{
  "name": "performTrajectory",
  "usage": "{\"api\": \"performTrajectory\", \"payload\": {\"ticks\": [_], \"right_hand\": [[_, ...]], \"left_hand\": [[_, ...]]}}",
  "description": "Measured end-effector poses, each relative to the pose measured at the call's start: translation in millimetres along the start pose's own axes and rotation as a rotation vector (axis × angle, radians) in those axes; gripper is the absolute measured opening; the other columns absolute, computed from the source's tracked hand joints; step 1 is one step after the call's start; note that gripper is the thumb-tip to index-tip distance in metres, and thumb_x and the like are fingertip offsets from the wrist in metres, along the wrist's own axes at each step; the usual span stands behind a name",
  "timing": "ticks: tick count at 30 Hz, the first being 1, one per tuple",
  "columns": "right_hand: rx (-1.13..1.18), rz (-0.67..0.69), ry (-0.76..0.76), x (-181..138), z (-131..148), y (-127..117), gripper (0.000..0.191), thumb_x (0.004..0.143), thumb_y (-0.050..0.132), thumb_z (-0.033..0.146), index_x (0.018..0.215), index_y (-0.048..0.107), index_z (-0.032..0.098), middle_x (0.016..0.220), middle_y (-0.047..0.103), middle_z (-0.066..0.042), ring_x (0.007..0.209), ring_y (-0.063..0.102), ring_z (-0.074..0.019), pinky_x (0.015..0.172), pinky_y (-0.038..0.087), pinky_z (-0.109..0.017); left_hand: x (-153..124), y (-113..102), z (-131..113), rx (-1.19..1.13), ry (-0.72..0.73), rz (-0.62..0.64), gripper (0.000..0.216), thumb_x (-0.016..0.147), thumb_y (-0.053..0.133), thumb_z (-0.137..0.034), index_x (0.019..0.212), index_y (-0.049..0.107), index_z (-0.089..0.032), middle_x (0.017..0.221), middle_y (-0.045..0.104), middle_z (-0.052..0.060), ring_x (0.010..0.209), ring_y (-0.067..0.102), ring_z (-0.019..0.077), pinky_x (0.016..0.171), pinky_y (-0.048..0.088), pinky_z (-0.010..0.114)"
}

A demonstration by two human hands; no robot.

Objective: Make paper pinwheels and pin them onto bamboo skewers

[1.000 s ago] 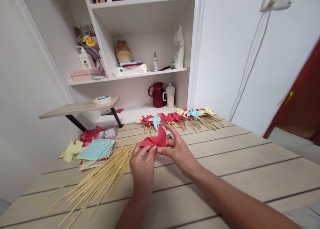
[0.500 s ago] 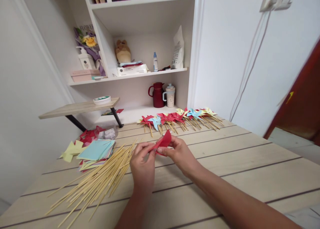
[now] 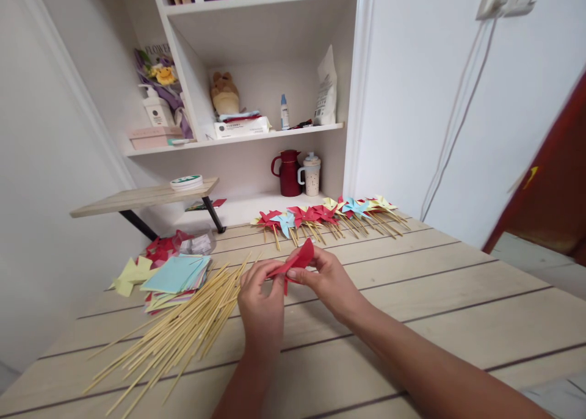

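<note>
Both my hands pinch a folded red paper piece (image 3: 300, 259) just above the wooden table (image 3: 434, 309). My left hand (image 3: 260, 306) grips its left side with curled fingers. My right hand (image 3: 327, 280) holds its right side between thumb and fingers. A loose pile of thin bamboo sticks (image 3: 183, 330) lies to the left of my hands. Behind the red piece, a row of finished paper pinwheels (image 3: 327, 216) in red, blue and yellow lies along the table's far edge.
A stack of coloured paper squares (image 3: 176, 278) and cut yellow and red pieces (image 3: 158, 251) lie at the far left. A white shelf unit holds a red jug (image 3: 288, 173), a mug (image 3: 311, 174), bottles and boxes. Cables hang down the right wall.
The red paper has been folded flatter and lowered a little between my hands. My right fingers have closed over it.
</note>
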State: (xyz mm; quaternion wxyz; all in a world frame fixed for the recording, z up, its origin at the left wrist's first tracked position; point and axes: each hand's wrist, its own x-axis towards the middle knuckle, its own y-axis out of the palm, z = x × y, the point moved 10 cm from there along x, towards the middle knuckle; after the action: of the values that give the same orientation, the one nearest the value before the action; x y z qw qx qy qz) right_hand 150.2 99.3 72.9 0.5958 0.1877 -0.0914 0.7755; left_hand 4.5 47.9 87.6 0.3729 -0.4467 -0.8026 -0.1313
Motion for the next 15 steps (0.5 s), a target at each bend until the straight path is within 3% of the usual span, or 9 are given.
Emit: {"api": "performTrajectory", "payload": {"ticks": [6, 15], "right_hand": [[-0.017, -0.018, 0.027, 0.3, -4.7, -2.8, 0.011, 0.072, 0.072, 0.02, 0.081, 0.066, 0.02, 0.076, 0.063, 0.002, 0.074, 0.056, -0.0148, 0.073, 0.046, -0.03], [-0.022, -0.016, 0.019, -0.4, -3.0, -2.8, 0.008, 0.069, 0.067, 0.016, 0.075, 0.065, 0.022, 0.071, 0.06, 0.003, 0.068, 0.055, -0.0143, 0.066, 0.046, -0.028]], "left_hand": [[-0.4, 0.2, 6.1, -0.002, -0.075, 0.013, 0.007, 0.078, 0.067, -0.021, 0.08, 0.073, -0.024, 0.082, 0.074, 0.002, 0.079, 0.066, 0.0205, 0.077, 0.051, 0.034], [2.9, -0.2, -11.5, 0.036, 0.126, 0.059, 0.018, 0.077, 0.061, -0.012, 0.078, 0.073, -0.026, 0.082, 0.076, 0.0, 0.083, 0.067, 0.0215, 0.083, 0.048, 0.039]]}}
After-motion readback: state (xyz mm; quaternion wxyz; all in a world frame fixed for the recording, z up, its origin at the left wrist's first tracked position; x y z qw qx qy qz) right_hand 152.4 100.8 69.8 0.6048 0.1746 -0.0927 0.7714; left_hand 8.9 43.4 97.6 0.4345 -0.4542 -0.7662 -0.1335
